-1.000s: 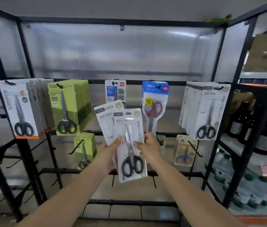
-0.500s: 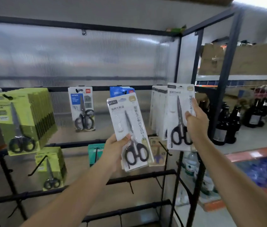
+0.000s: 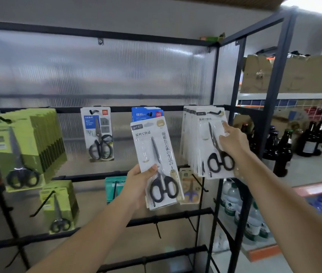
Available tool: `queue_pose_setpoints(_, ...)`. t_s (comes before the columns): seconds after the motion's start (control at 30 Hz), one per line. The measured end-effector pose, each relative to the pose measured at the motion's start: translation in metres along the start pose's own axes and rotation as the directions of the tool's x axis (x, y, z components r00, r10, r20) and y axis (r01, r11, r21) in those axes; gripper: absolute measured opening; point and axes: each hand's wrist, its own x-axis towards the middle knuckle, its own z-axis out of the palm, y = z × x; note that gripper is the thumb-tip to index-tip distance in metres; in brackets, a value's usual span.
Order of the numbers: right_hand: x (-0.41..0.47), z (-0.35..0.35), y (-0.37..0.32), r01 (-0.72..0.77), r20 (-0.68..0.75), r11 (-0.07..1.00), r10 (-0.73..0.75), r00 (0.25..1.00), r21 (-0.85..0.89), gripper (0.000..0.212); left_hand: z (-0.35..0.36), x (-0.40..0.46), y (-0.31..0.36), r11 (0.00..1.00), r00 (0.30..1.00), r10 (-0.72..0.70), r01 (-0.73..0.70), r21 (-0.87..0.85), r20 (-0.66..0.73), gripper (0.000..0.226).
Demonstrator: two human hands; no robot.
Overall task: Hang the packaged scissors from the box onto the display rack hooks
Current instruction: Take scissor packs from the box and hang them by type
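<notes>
Left hand (image 3: pixel 139 186) grips a white packaged scissors (image 3: pixel 157 164) at its lower left edge, thumb across the front by the black handle loops, fingers curled behind. Pack stands upright, held in the air in front of the display rack (image 3: pixel 116 109), not on any hook.

Right of that hand: white stack (image 3: pixel 199 140) already hanging on the top-rail hook (image 3: pixel 214 112). Right hand (image 3: pixel 233 142) is on the front pack (image 3: pixel 214 146) of that stack, fingers fairly straight and pressing its right side; whether the thumb wraps the edge, can't tell. Hook tip shows through the card's hang hole, so this one looks seated.

Handling, my read: light, flat card with a plastic blister; stiff enough to hold by one edge but it'll flex and swing. Weight sits low at the handles. Glossy, so a bit slippery. Best hold is mid-to-lower edge, leaving the top hang hole clear. Box isn't in view.
</notes>
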Motion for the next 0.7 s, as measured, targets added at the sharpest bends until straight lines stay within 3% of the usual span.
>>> queue_pose_setpoints(0.13, -0.01, 0.018, 0.013, -0.015, 0.026, 1.0, 0.014, 1.0, 0.025, 0.063, -0.008, 0.0, 0.003, 1.0, 1.0, 0.019, -0.019, -0.017, -0.015, 0.015)
queue_pose_setpoints(0.2, -0.021, 0.029, 0.021, 0.007, -0.072, 0.999, -0.01, 0.997, -0.044, 0.065, -0.012, -0.001, 0.003, 1.0, 1.0, 0.017, -0.017, -0.025, -0.021, 0.015)
queue_pose_setpoints(0.27, -0.039, 0.04, 0.021, 0.115, -0.159, 0.993, -0.107, 0.981, 0.039, 0.058, -0.014, 0.0, 0.001, 1.0, 1.0, 0.006, -0.007, -0.023, -0.027, 0.014)
queue_pose_setpoints(0.33, -0.062, 0.051, 0.012, 0.203, -0.043, 0.946, -0.199, 0.979, 0.251, 0.049, -0.01, 0.002, -0.004, 1.0, 0.999, -0.001, 0.001, -0.016, -0.042, 0.013)
queue_pose_setpoints(0.43, -0.095, 0.063, -0.007, 0.208, 0.24, 0.854, -0.354, 0.904, 0.477, 0.065, 0.007, 0.005, -0.015, 0.993, 0.998, 0.057, -0.055, 0.105, -0.017, 0.012)
queue_pose_setpoints(0.5, -0.1, 0.066, -0.011, 0.292, 0.207, 0.822, -0.435, 0.876, 0.49, 0.075, 0.021, 0.005, -0.02, 0.965, 0.99, 0.132, -0.14, 0.22, 0.053, 0.011)
queue_pose_setpoints(0.57, -0.094, 0.055, -0.012, 0.332, 0.068, 0.818, -0.409, 0.91, 0.47, 0.077, 0.034, 0.006, -0.02, 0.883, 0.979, 0.194, -0.205, 0.421, 0.069, 0.017)
queue_pose_setpoints(0.7, -0.073, 0.025, -0.005, 0.337, -0.16, 0.765, -0.3, 0.94, 0.549, 0.069, 0.052, 0.01, -0.008, 0.597, 0.937, 0.293, -0.335, 0.729, 0.191, 0.034)
